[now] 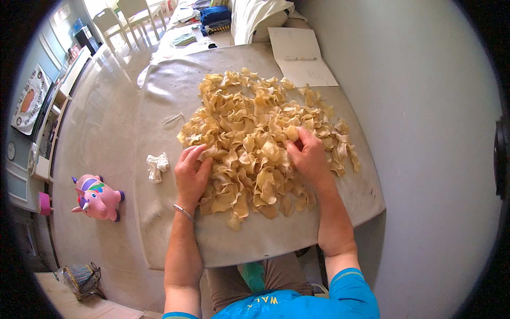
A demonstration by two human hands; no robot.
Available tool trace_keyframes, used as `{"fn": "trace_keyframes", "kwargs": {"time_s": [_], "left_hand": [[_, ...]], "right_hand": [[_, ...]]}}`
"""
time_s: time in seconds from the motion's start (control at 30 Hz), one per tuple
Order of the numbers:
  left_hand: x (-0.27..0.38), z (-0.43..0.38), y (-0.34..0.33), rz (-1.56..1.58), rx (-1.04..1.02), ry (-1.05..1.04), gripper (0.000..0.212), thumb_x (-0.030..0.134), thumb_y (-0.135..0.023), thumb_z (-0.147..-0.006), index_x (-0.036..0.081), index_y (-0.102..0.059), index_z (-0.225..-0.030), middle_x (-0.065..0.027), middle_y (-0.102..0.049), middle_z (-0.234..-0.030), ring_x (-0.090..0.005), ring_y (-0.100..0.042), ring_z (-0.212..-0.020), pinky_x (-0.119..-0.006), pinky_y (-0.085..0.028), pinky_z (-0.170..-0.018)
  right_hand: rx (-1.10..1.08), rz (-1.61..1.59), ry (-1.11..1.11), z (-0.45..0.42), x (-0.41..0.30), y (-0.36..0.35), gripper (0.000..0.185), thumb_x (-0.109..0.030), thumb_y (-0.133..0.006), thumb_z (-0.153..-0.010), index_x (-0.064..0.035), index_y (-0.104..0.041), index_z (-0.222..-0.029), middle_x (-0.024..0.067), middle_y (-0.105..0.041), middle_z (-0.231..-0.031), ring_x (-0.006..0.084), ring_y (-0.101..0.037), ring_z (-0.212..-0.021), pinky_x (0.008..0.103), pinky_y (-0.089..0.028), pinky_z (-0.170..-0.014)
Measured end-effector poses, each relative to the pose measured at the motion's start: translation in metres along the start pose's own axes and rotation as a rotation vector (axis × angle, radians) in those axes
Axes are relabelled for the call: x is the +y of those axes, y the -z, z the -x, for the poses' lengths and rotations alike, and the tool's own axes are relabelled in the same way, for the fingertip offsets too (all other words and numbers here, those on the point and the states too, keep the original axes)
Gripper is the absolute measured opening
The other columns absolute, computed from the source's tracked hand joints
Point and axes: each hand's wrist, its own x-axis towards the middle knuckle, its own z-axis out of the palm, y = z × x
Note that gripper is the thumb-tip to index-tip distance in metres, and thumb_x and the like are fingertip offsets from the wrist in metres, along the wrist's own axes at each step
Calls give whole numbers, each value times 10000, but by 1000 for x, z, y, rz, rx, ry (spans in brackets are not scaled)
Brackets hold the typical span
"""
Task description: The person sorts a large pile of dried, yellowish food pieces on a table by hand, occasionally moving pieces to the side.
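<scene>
A wide heap of thin, curled, pale yellow dried slices (243, 119) lies on a table with a grey cover (167, 223); what they are cut from I cannot tell. At the heap's left edge is my left hand (193, 169), a metal bangle on its wrist, its thumb and fingers around a slice at the edge; whether it grips that slice is unclear. My right hand (308, 153), over the right part of the heap, pinches one slice (291, 133) between thumb and fingers.
A crumpled white tissue (157, 167) and a small clear plastic piece (173, 118) lie left of the heap. Paper sheets (303, 71) with a pen (301, 58) lie at the far right corner. A wall (430, 159) runs along the right; a pink toy unicorn (99, 199) stands on the floor.
</scene>
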Motion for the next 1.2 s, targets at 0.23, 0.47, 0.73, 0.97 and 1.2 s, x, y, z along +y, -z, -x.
{"fn": "trace_keyframes", "kwargs": {"time_s": [0.23,0.47,0.73,0.97,1.2], "left_hand": [[6,-1,2,-61,-23,32,291,12,-678,-861,-1,-655,-1151,-98,-611,-1154,-158,-626,-989,-271,-538,-831],[6,-2,3,-127,2,-45,266,39,-688,-854,-1,-671,-1116,-102,-637,-1125,-181,-651,-955,-290,-538,-821],[12,-2,3,-125,21,-29,262,71,-710,-838,2,-685,-1089,-108,-663,-1094,-185,-655,-922,-302,-528,-822],[13,-1,5,-147,27,-16,261,76,-719,-828,7,-689,-1078,-110,-669,-1076,-193,-656,-929,-297,-527,-818],[8,-2,3,-170,47,-37,256,73,-729,-817,17,-696,-1065,-100,-673,-1062,-188,-659,-916,-295,-531,-813]], "right_hand": [[88,-121,-128,-6,14,4,318,-94,-635,-852,-16,-562,-1152,126,-646,-759,235,-641,-665,363,-518,-642],[165,-93,-189,-8,20,4,352,-63,-624,-871,-3,-549,-1210,89,-643,-789,178,-620,-685,345,-516,-648],[129,29,-66,-6,21,-3,208,-70,-639,-851,-4,-622,-1048,134,-648,-842,236,-642,-714,348,-521,-654],[219,-27,-1,-4,9,-6,170,-40,-633,-864,-6,-642,-1031,114,-666,-890,187,-642,-755,314,-520,-684],[291,-147,-36,-8,25,0,124,-82,-602,-925,-13,-660,-1009,76,-658,-795,133,-590,-700,288,-494,-661]]}}
